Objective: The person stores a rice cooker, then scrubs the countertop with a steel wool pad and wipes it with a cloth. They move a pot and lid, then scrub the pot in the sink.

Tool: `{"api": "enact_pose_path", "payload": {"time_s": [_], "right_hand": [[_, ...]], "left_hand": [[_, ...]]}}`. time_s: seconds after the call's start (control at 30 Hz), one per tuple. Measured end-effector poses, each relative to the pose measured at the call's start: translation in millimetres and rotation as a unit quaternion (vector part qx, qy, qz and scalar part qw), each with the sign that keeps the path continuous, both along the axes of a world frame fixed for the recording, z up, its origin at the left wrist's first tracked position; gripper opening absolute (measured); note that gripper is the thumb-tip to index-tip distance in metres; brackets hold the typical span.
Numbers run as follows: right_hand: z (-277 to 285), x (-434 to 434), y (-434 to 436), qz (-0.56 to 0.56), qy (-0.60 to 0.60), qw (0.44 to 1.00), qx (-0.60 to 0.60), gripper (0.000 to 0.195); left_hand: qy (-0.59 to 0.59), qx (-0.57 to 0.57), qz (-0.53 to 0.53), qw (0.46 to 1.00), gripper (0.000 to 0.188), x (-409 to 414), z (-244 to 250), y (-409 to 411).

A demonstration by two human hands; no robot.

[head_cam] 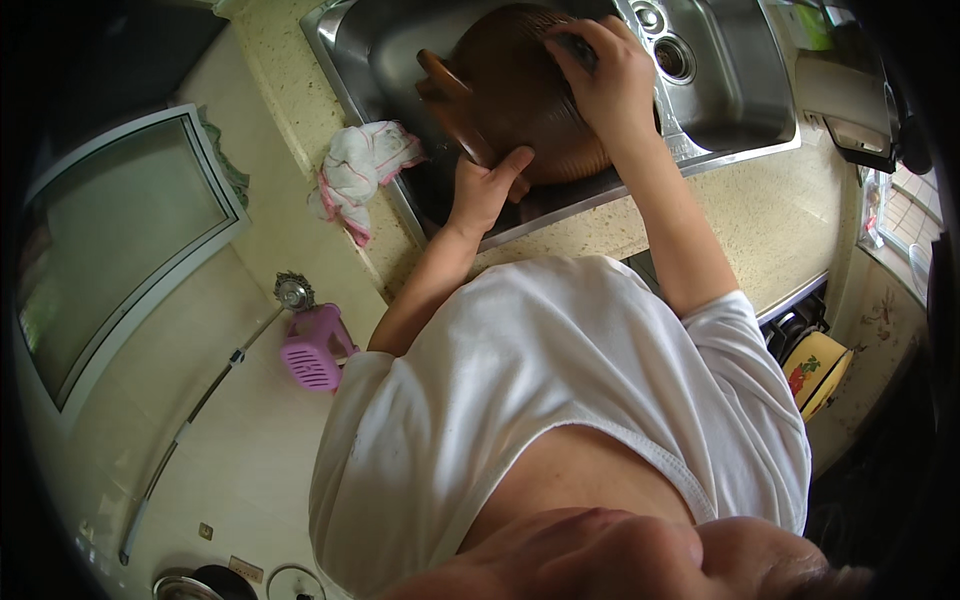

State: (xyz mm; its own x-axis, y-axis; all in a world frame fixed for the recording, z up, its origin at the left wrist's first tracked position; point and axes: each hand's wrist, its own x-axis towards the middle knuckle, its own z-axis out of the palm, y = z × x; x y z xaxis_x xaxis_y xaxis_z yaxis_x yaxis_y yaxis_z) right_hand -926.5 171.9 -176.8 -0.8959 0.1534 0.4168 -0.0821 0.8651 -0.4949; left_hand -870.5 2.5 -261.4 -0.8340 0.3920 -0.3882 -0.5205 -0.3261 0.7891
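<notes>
A large brown pot [517, 97], seemingly clay, with a ribbed wall and a stubby handle [444, 73], lies tilted over in the left basin of a stainless steel sink [382, 45]. My left hand [487, 187] grips its rim on the near side, thumb over the edge. At the pot's far right side, my right hand [615, 75] is curled around a small dark pad [577, 49], perhaps a scourer, against the wall. The pot's inside is hidden. On the counter left of the basin rests a crumpled white cloth with a pink edge [360, 169], partly over the sink rim.
To the right is a smaller basin [720, 82] with a drain strainer [673, 58]. A speckled stone counter [757, 210] borders the sink. Further right, a yellow enamel pot [814, 371] stands by a gas hob [795, 322]. A pink plastic holder [315, 352] hangs at the left.
</notes>
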Motion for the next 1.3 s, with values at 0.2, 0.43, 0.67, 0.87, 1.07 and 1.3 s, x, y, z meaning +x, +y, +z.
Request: {"api": "enact_pose_path", "payload": {"time_s": [0.2, 0.43, 0.67, 0.87, 1.07, 1.3], "right_hand": [[-15.7, 60.6, -12.1, -0.043, 0.009, 0.998, -0.042, 0.014], [-24.9, -19.3, 1.2, 0.018, -0.052, 0.998, 0.007, 0.015], [-20.8, 40.1, -14.4, -0.021, 0.007, 1.0, -0.008, 0.014], [-34.7, 113.9, 10.9, 0.002, -0.008, 0.993, -0.118, 0.025], [-6.9, 100.3, 45.1, -0.06, 0.027, 0.979, -0.194, 0.029], [-10.0, 59.4, 62.3, -0.019, -0.031, 0.983, -0.178, 0.026]], "left_hand": [[0.17, -0.053, 0.012, 0.984, 0.019, -6.6, -9.1, -12.5], [0.135, -0.047, -0.033, 0.989, 0.022, -3.0, -27.7, -13.3], [0.075, -0.055, -0.025, 0.995, 0.026, -4.1, -15.0, -14.2], [0.142, -0.018, 0.019, 0.99, 0.034, -5.3, -16.2, -3.5], [0.122, 0.007, 0.017, 0.992, 0.043, -7.9, -9.1, 15.5], [0.093, 0.007, 0.0, 0.996, 0.054, -10.8, -6.5, 27.1]]}}
